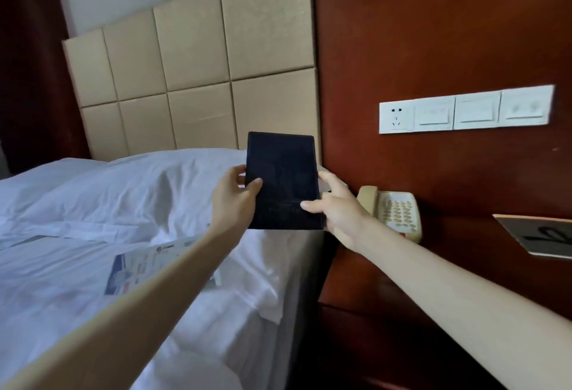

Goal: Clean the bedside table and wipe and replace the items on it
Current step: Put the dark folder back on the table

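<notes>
A flat black folder is held upright in the air above the gap between bed and bedside table. My left hand grips its left edge, thumb on the front. My right hand pinches its lower right edge, and a bit of white cloth shows behind those fingers. The dark wooden bedside table lies to the right. On it stand a beige telephone at the back left and a grey card with black writing at the right edge.
The bed with white sheets and a pillow fills the left; a printed leaflet lies on it under my left forearm. A padded beige headboard and a wooden wall panel with a white socket-and-switch strip stand behind.
</notes>
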